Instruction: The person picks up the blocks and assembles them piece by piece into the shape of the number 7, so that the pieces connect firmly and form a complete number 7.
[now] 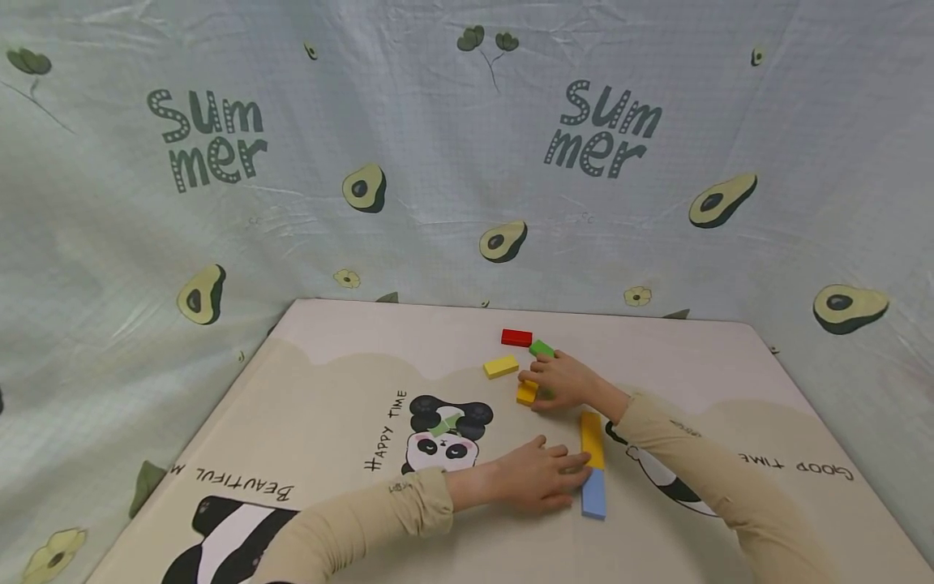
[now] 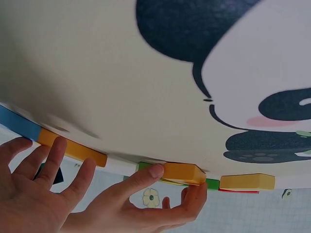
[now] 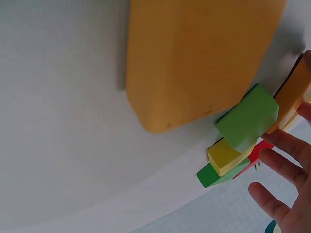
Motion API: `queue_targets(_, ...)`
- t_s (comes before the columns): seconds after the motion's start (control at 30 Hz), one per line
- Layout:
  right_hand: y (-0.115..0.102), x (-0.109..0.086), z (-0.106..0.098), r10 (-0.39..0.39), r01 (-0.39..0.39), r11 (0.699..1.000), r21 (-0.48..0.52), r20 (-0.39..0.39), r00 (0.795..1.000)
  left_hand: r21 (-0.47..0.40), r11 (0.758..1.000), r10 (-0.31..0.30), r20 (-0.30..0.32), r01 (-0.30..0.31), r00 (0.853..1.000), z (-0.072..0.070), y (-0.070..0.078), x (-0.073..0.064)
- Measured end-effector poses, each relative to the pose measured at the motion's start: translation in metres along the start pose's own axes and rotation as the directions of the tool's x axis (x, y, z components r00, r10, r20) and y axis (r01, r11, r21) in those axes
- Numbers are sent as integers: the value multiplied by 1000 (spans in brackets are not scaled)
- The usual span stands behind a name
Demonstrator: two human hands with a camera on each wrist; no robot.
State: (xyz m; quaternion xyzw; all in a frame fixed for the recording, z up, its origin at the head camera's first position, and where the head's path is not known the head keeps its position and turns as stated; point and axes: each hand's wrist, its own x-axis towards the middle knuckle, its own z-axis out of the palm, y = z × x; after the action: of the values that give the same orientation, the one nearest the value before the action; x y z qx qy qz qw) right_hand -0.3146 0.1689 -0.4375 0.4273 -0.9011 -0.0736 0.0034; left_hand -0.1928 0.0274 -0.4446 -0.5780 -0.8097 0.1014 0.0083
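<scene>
My right hand pinches an orange block between thumb and fingers. In the left wrist view that orange block lies between the thumb and fingertips of the right hand. Nearer to me, an orange block and a blue block lie end to end in a line. My left hand lies beside them with its fingers spread and straight, fingertips at the place where the two meet. In the right wrist view, the right hand is partly cut off; a green block lies near its fingers.
Beyond the right hand lie a yellow block, a red block and a green block, which the hand partly hides. The table has a panda print, and a printed curtain hangs behind its far edge.
</scene>
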Motion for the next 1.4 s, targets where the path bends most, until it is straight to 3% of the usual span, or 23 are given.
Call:
queue_targets(0.8,4,-15,-9,4,-4,1000,14,-15,1000,-16,1000,-13,11,13,1000,-1,1,1)
queue_targets(1.4,11,-42,-11,26,-21,999,44,-113,993,-1,1000,-16,22,16,1000,-3,0,1)
